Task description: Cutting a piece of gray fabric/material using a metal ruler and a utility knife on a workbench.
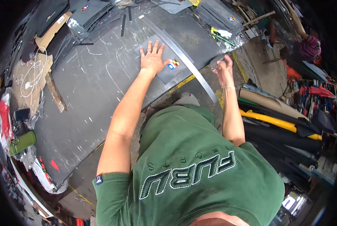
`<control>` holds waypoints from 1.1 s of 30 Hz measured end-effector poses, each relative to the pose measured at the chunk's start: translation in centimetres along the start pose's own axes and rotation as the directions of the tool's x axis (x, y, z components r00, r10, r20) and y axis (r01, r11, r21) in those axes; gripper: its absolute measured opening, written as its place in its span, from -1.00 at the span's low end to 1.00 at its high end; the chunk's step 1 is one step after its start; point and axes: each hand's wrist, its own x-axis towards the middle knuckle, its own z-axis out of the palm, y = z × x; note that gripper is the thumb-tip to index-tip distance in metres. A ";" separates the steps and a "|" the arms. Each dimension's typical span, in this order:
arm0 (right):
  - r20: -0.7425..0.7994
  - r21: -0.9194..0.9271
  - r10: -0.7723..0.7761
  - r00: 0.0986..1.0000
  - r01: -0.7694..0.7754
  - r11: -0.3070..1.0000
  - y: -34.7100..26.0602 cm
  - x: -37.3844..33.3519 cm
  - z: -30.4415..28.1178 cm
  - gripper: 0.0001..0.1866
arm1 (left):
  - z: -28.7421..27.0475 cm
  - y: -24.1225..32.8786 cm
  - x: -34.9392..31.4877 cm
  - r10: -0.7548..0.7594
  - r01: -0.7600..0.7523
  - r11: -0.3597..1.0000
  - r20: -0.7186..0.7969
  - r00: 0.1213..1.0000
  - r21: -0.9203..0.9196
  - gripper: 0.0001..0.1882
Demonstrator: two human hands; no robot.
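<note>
My left hand (152,60) lies flat with fingers spread on a dark grey sheet (166,77) that bears a small colourful printed patch (173,64). A long metal straightedge (197,74) lies across the sheet's right side, its near end sticking out past the table edge. Off the table's edge, to the right of the straightedge, my right hand (225,73) is raised with its fingers curled together. Something small, dark and partly see-through shows beside those fingertips; its kind cannot be made out.
The scuffed dark table (89,109) carries stacked dark sheets (95,17) at the back and cardboard (32,81) with a white cable (35,75) at left. A green cylindrical case (22,143) sits at its left edge. Rolled material (270,116) lies right; another person (310,47) is far right.
</note>
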 end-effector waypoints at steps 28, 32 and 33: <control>0.297 -0.897 -0.088 0.951 0.310 0.316 -6.4 0.4 -6.8 -0.63 | -2.3 5.4 -1.7 -0.200 0.206 0.969 -0.054 0.978 0.134 -0.06; 0.323 -0.839 -0.087 0.943 0.327 0.434 -4.8 2.2 -9.8 -0.63 | -1.7 6.2 -3.1 0.201 -0.158 0.967 -0.218 0.955 0.200 -0.24; 0.334 -0.834 -0.084 0.939 0.336 0.437 -4.3 2.6 -9.9 -0.63 | -0.4 6.4 -3.0 0.241 -0.224 0.968 -0.174 0.955 0.109 -0.29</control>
